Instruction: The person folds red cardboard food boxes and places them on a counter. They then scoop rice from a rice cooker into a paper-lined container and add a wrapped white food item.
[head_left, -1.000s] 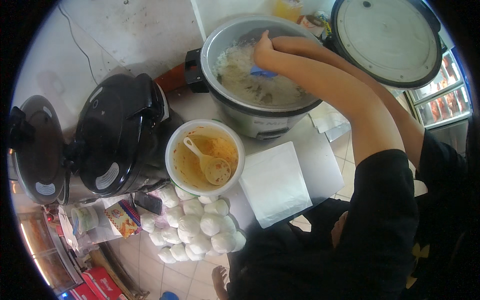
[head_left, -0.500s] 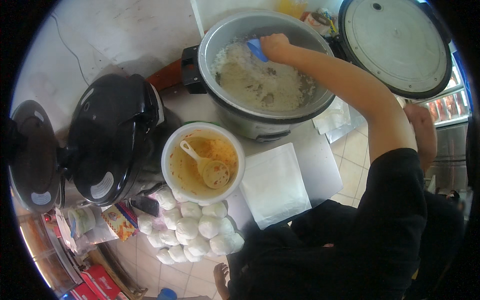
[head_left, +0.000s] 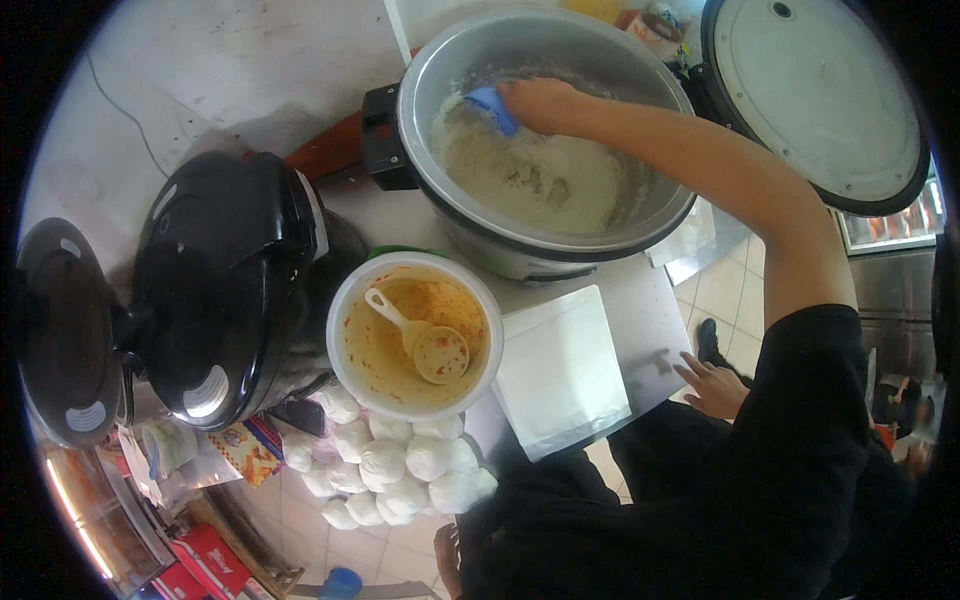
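My right hand [head_left: 545, 105] is closed round a blue plastic scoop [head_left: 490, 108], deep inside a big silver rice cooker [head_left: 640, 235]. The scoop's lower part is against the white rice [head_left: 530, 180]; its handle is hidden in my fist. My forearm crosses the cooker's right rim. My left hand [head_left: 446, 548] hangs low at the bottom edge, beside my dark clothing, partly hidden, fingers loose with nothing seen in them. In front of the cooker lies a stack of white paper sheets [head_left: 560, 370]. Left of it stands a white tub [head_left: 338, 355] with orange-brown residue and a cream ladle [head_left: 440, 352].
Several round white wrapped bundles [head_left: 385, 462] sit below the tub. A closed black cooker [head_left: 215, 280] stands left. The silver cooker's round lid [head_left: 820, 95] is raised at right. A co-worker's hand [head_left: 715, 387] reaches out near the metal table's edge [head_left: 655, 340].
My right hand and the scoop have moved left and lower into the rice. The co-worker's hand has come from beside my elbow to the table's edge. My left hand is more hidden.
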